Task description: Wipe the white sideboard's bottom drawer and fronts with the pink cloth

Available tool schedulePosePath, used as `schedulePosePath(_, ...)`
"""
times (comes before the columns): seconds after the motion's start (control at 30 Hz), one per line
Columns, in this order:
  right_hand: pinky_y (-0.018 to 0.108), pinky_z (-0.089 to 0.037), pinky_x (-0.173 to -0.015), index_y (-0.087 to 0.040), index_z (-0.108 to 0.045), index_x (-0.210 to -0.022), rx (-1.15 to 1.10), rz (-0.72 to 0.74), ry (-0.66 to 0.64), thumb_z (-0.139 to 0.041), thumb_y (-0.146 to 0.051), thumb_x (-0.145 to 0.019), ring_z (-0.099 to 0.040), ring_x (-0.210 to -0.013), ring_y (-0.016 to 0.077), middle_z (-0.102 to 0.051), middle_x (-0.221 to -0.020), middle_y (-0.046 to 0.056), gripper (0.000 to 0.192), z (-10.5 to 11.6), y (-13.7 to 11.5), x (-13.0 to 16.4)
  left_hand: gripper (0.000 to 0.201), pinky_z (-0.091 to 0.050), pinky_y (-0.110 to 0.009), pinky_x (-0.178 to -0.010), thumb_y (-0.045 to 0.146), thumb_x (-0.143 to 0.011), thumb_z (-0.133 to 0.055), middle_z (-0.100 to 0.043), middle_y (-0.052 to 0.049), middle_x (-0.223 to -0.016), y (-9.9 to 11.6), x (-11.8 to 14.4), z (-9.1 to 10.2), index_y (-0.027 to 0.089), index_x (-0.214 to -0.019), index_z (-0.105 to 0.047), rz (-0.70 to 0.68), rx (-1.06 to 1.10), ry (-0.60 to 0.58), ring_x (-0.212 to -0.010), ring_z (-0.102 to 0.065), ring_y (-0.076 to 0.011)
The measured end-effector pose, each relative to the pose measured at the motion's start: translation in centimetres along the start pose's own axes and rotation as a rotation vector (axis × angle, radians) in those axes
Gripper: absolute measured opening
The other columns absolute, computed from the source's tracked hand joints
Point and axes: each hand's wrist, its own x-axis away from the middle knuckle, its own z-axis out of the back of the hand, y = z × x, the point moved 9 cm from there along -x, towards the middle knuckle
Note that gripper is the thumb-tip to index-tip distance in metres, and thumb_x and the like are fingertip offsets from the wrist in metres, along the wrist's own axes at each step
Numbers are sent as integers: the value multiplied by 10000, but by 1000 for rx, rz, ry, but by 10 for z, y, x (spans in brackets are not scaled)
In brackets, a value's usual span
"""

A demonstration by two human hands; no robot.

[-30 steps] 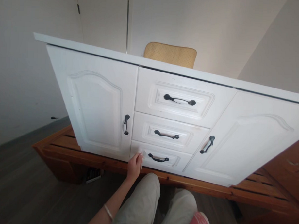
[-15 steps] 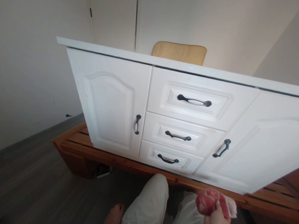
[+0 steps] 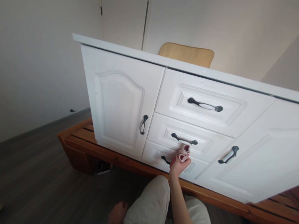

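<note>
My right hand [image 3: 179,166] is closed round a bunched red and whitish cloth [image 3: 184,153]. It holds the cloth in front of the bottom drawer [image 3: 153,153], just below the middle drawer's dark handle [image 3: 184,139]. The hand and cloth cover most of the bottom drawer's handle [image 3: 165,160]; whether the cloth touches the drawer front I cannot tell. My left hand [image 3: 118,213] hangs low beside my left leg, fingers curled, with nothing visible in it. Both hands are near a white cabinet [image 3: 117,107] with drawers between two panelled doors.
The cabinet stands on a slatted brown wooden bench [image 3: 108,154]. Above its top [image 3: 122,51] shows a tan chair back [image 3: 187,54]. A dark box-like object [image 3: 104,168] lies under the bench. My knees [image 3: 156,190] are close to the bench edge. Pale walls stand behind and left.
My right hand has moved left and up with the cloth, from above my right leg to the lower drawers. My left hand stays low by my leg. The view has shifted slightly.
</note>
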Motion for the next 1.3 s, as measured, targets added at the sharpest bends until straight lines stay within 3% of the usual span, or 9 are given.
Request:
schedulePosePath(0.13,424,-396,-862,-243,-442,-930,244,315,-256,-552,-236,-791,-457,-931,249,-468,-931,34,177,-62,-33,53,453,-520,-350,-844,311,-994,-327,-793,-147,-1138,2,0,3,212,-1077,-762,-23,11,17,-1121,-734,-278)
schedulePosePath(0.3,423,-326,-875,-195,-567,-986,450,699,-882,-539,-64,-734,-423,-998,271,-531,-1043,85,285,-145,-35,138,462,-523,-337,-836,308,-1000,-311,-792,-137,-1145,0,-3,1,211,-1079,-756,-35,-8,-4,-1110,-737,-270)
schedulePosePath(0.47,430,-334,-926,-189,-600,-1096,613,760,-1203,-573,-27,-721,-433,-1079,285,-562,-1179,112,410,-148,22,175,469,-531,-317,-841,313,-1008,-317,-783,-148,-1177,-3,-6,0,202,-1143,-752,-1,-27,-22,-1129,-732,-266)
schedulePosePath(0.6,423,-355,-973,-194,-620,-1109,670,732,-1331,-554,18,-701,-483,-1092,267,-594,-1200,105,465,-101,71,157,458,-527,-304,-844,322,-1008,-336,-786,-144,-1173,-4,-4,2,191,-1127,-758,7,-19,-23,-1136,-730,-258)
schedulePosePath(0.77,408,-412,-929,-183,-667,-1036,764,688,-1111,-530,5,-723,-546,-1052,274,-635,-1123,116,390,3,94,60,463,-529,-304,-834,335,-1002,-336,-786,-138,-1175,-2,-2,4,209,-1130,-763,-4,-4,-26,-1131,-733,-258)
schedulePosePath(0.97,409,-460,-895,-214,-702,-863,721,670,-953,-550,-80,-778,-598,-965,257,-686,-966,91,220,94,40,-53,468,-523,-335,-828,338,-991,-337,-787,-161,-1155,-1,-4,2,188,-1093,-769,-6,8,-33,-1120,-734,-287)
schedulePosePath(1.03,440,-474,-913,-224,-709,-823,611,605,-768,-604,-190,-798,-611,-987,271,-695,-934,85,114,119,5,-93,463,-520,-325,-816,344,-988,-344,-788,-163,-1151,-2,-4,2,186,-1076,-770,6,11,-25,-1111,-737,-282)
schedulePosePath(1.17,486,-530,-899,-209,-706,-910,275,194,-184,-792,-363,-658,-650,-922,265,-708,-988,69,308,205,-27,-145,447,-520,-309,-810,344,-986,-357,-794,-143,-1142,-4,-5,2,201,-1085,-769,13,21,-13,-1104,-740,-266)
schedulePosePath(1.3,471,-600,-852,-242,-720,-1006,-101,-299,-46,-878,-391,-543,-711,-884,260,-741,-979,49,511,266,17,-96,459,-524,-308,-821,315,-991,-330,-796,-128,-1142,-5,-6,0,212,-1059,-772,-3,23,-18,-1105,-739,-257)
